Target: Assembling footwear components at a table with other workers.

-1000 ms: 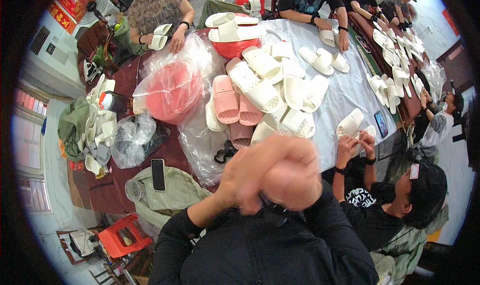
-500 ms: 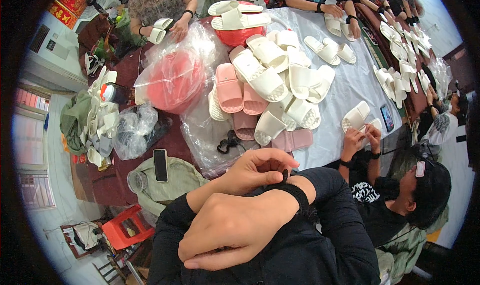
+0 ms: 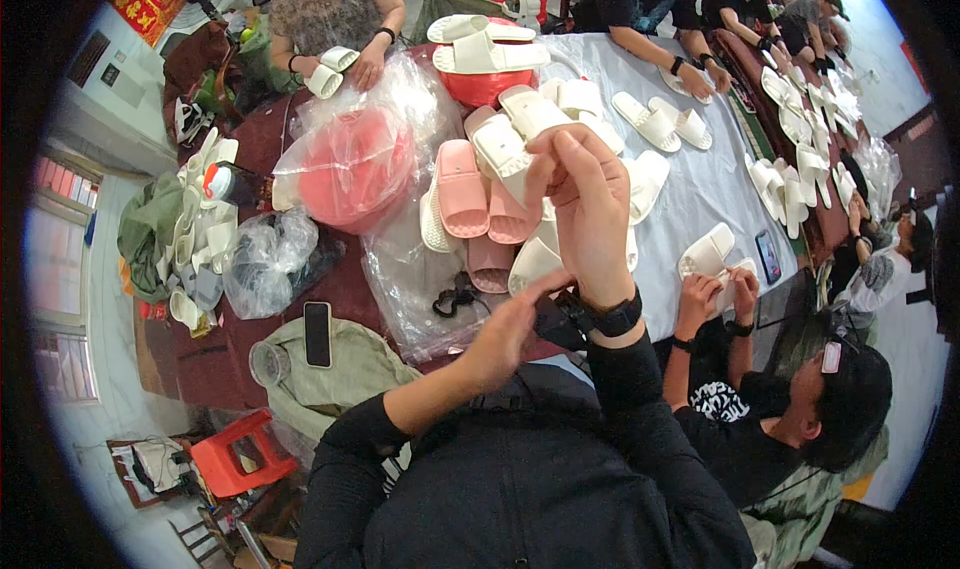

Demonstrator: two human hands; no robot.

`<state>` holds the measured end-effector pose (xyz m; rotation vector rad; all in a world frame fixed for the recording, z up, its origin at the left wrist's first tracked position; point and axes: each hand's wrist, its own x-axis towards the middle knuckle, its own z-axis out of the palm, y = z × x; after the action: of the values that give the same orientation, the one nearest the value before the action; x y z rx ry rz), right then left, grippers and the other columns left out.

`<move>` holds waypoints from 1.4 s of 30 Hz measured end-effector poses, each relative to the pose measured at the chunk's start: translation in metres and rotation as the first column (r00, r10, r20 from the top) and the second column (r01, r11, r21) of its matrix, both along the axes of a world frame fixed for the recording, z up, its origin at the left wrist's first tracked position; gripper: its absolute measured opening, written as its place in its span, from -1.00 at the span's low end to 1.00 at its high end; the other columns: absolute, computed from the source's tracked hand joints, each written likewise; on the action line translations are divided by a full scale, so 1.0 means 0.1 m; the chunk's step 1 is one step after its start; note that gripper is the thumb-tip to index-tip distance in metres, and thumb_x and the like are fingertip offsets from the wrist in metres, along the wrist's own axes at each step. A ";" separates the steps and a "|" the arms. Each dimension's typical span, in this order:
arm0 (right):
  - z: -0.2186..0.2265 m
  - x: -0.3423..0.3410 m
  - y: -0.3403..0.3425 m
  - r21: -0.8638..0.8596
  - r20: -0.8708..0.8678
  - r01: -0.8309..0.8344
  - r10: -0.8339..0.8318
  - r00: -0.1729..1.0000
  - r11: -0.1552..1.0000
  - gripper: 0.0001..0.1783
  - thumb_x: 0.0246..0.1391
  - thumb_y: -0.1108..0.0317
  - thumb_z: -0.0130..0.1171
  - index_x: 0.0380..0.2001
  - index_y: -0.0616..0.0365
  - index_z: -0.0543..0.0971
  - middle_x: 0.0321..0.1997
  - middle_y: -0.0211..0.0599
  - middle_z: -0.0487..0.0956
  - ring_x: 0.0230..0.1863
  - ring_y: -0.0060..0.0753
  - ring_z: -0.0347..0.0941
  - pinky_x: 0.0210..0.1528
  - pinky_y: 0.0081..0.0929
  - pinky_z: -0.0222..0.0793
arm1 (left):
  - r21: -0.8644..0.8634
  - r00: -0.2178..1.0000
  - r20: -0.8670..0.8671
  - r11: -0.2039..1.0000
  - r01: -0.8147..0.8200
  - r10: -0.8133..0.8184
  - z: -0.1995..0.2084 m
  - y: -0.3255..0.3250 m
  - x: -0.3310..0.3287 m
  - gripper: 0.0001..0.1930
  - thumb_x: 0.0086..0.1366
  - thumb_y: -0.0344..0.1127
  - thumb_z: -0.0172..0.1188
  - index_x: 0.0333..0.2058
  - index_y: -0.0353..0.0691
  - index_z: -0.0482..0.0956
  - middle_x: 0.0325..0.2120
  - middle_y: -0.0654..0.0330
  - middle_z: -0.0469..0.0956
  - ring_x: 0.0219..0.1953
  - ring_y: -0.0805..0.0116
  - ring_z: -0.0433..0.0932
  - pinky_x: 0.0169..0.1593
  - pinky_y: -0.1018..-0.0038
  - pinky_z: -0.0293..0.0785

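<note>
- A black strap [image 3: 618,318] circles the right wrist, its band running crosswise to the forearm, above the bench's [image 3: 225,359] near edge.
- The left hand [image 3: 495,347] is the one placed to work it: its fingers reach rightward, their tips just beside or touching the strap's left side; I cannot tell whether they grip it.
- The right hand [image 3: 592,204] is raised, fingers bent inward; whether they hold anything is unclear.
- Beyond the right hand lie piled white slippers [image 3: 498,151], with pink slippers [image 3: 462,194] to its left.
</note>
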<state>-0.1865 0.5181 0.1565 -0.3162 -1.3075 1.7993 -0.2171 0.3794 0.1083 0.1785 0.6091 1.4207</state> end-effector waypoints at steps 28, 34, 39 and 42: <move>-2.02 0.70 0.05 -0.344 0.658 -0.201 0.388 0.645 0.917 -0.75 0.18 0.29 -0.03 -0.17 0.22 0.45 -0.40 -0.41 0.52 -0.47 -0.71 0.37 -0.41 -0.73 0.31 | -0.851 -0.591 -0.375 0.518 -0.085 -0.714 -2.16 -0.25 -1.24 -0.70 0.16 -0.14 0.05 -0.31 -0.22 0.61 -0.25 0.06 0.58 -0.20 0.07 0.56 -0.19 0.11 0.45; -1.82 1.21 0.05 -0.130 0.876 -0.619 0.382 0.294 0.775 -0.73 0.15 0.21 0.03 -0.29 0.23 0.49 -0.45 -0.40 0.49 -0.41 -0.59 0.35 -0.33 -0.57 0.30 | -0.906 -0.260 -0.119 -0.003 0.423 -0.958 -1.76 -1.77 -1.40 -0.60 0.31 -0.09 -0.11 -0.32 -0.35 0.54 -0.48 0.04 0.57 -0.47 0.25 0.58 -0.38 0.30 0.49; -1.22 1.49 -0.25 -0.634 0.696 -0.577 0.704 -0.138 0.515 -0.75 0.10 0.27 0.08 -0.40 0.28 0.49 -0.57 -0.43 0.48 -0.49 -0.57 0.38 -0.34 -0.55 0.33 | -0.747 0.719 0.274 0.330 0.577 -0.639 -1.79 -3.84 -0.92 -0.38 0.29 0.18 -0.20 0.13 -0.18 0.23 -0.12 -0.04 0.47 0.00 0.09 0.41 0.00 0.18 0.37; -1.05 1.58 -0.20 -0.650 0.690 -0.668 0.651 -0.317 0.364 -0.83 0.04 0.38 0.08 -0.40 0.29 0.49 -0.52 -0.41 0.51 -0.43 -0.57 0.42 -0.34 -0.58 0.32 | -0.735 0.882 0.282 0.507 0.451 -0.377 -1.64 -4.10 -0.23 -0.32 0.18 0.28 -0.07 0.04 -0.20 0.33 -0.10 0.13 0.49 -0.01 0.19 0.42 0.05 0.24 0.32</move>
<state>-0.0287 0.4986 0.0520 -0.9053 -2.9331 2.7129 -0.2397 -0.0308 -0.0554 -0.4308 0.9972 0.5741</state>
